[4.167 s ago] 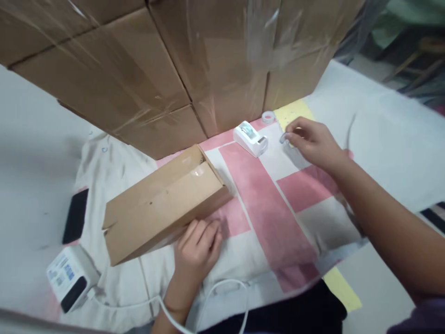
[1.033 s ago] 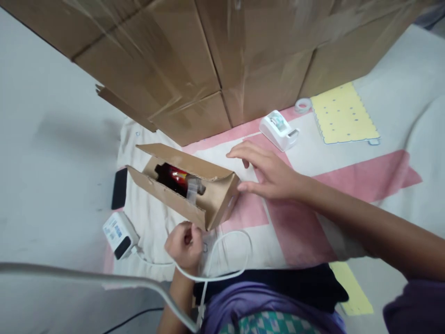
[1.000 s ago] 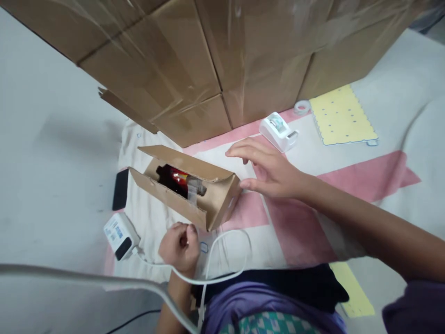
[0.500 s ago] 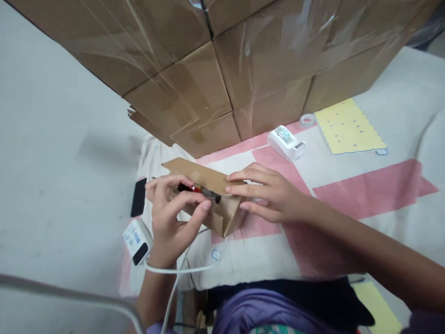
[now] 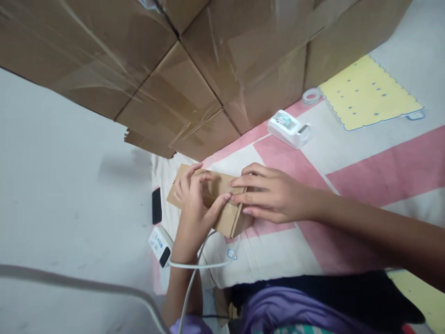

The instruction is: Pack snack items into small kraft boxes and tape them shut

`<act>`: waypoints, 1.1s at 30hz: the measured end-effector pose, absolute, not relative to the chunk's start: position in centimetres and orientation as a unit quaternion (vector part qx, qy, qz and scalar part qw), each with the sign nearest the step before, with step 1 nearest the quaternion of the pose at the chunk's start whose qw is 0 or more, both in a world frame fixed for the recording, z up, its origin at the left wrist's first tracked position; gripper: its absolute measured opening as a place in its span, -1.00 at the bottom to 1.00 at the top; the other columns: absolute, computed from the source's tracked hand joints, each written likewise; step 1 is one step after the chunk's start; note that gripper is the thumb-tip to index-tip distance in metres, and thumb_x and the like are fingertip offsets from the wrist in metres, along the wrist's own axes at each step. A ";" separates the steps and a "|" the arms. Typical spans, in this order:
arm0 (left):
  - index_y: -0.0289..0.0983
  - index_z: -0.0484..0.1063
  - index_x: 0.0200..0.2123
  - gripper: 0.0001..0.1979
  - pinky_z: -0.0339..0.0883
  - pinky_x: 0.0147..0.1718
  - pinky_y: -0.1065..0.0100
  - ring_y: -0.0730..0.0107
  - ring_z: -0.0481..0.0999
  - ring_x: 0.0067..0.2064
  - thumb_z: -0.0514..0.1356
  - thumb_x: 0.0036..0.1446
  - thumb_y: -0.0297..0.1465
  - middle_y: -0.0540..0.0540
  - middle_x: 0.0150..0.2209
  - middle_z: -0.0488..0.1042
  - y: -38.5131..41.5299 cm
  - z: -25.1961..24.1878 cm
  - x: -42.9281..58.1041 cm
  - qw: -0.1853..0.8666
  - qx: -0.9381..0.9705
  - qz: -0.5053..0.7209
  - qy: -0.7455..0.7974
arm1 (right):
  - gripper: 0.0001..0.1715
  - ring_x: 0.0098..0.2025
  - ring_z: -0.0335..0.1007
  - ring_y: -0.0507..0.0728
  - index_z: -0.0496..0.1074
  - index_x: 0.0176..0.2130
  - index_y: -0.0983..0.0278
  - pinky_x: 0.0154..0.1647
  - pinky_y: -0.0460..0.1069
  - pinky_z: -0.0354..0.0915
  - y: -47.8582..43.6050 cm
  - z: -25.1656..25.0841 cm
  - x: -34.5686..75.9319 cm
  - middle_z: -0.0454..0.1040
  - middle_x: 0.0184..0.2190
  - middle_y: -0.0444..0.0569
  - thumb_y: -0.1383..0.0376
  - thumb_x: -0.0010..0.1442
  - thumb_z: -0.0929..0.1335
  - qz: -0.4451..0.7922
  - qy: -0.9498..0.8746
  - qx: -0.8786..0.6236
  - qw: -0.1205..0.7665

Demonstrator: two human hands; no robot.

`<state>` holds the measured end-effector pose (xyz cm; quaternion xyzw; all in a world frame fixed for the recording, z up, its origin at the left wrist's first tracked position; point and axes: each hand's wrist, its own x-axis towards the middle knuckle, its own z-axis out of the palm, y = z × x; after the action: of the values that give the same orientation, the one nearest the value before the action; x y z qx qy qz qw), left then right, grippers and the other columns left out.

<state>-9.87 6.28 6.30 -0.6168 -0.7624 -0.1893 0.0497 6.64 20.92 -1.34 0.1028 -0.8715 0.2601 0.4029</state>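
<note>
Here, just below the centre of the frame, both hands touch the small cardboard box [image 5: 227,220]: the left hand [image 5: 195,200] spreads thumb and fingers over its top, while the right hand [image 5: 274,197], fingers slightly parted, lays fingertips near its right end. A white dispenser [image 5: 288,130] sits upper right, near a yellow sheet [image 5: 373,97].

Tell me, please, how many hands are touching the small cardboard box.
2: the left hand lies over the box's left and middle part, and the right hand has its fingertips on the right end.
</note>
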 end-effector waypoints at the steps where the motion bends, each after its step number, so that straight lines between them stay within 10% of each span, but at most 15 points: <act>1: -0.16 0.40 -0.11 -0.75 0.06 0.25 -0.06 0.07 0.25 0.29 0.32 0.18 -0.25 -0.19 0.23 0.30 6.4 6.1 -9.8 0.058 -0.616 -0.194 -0.761 | -0.73 0.05 0.29 0.24 0.53 -0.01 0.28 0.06 0.21 0.36 20.9 -1.4 6.6 0.49 0.02 0.14 0.28 0.35 0.33 0.265 -0.868 0.100 0.409; 5: -0.13 0.51 -0.27 -0.98 0.13 0.20 -0.05 0.13 0.33 0.20 0.27 0.23 -0.34 -0.06 0.16 0.47 6.3 5.5 -9.6 0.083 -0.659 -0.208 -0.718 | -0.74 0.06 0.29 0.22 0.50 0.00 0.30 0.06 0.20 0.37 21.0 -2.0 6.5 0.50 0.02 0.15 0.33 0.34 0.34 0.279 -0.850 0.097 0.437; 15: -0.17 0.56 0.01 -0.58 0.09 0.22 -0.21 -0.17 0.04 0.41 0.12 0.29 -0.07 -0.25 0.36 0.29 3.9 4.5 -10.8 0.123 -0.742 -0.186 -0.632 | -0.54 0.15 0.24 0.27 0.41 0.19 0.23 0.14 0.26 0.30 21.2 -3.5 6.1 0.30 0.26 0.18 0.15 0.36 0.33 0.275 -0.869 0.064 0.405; 23: -0.05 0.61 -0.04 -0.55 0.10 0.16 -0.13 -0.03 0.12 0.31 0.00 0.33 -0.02 -0.10 0.38 0.28 3.1 0.9 -10.2 0.269 -0.668 -0.309 -0.621 | -0.53 0.13 0.25 0.22 0.36 0.26 0.10 0.12 0.19 0.32 21.1 -3.4 5.8 0.21 0.29 0.12 0.14 0.43 0.26 0.278 -0.887 0.078 0.360; 33: -0.10 0.57 -0.01 -0.62 0.05 0.11 -0.06 -0.11 0.23 0.25 0.04 0.32 -0.15 -0.22 0.23 0.42 2.5 1.9 -10.8 0.207 -0.723 -0.230 -0.618 | -0.54 0.05 0.31 0.21 0.54 0.09 0.15 0.01 0.14 0.38 21.8 -3.4 5.5 0.21 0.23 0.20 0.01 0.40 0.27 0.247 -0.906 0.093 0.329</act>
<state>-10.84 2.51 1.90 -0.7226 -0.6181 -0.2300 0.2071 5.50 21.82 -3.44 0.0932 -0.9065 0.2472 0.3294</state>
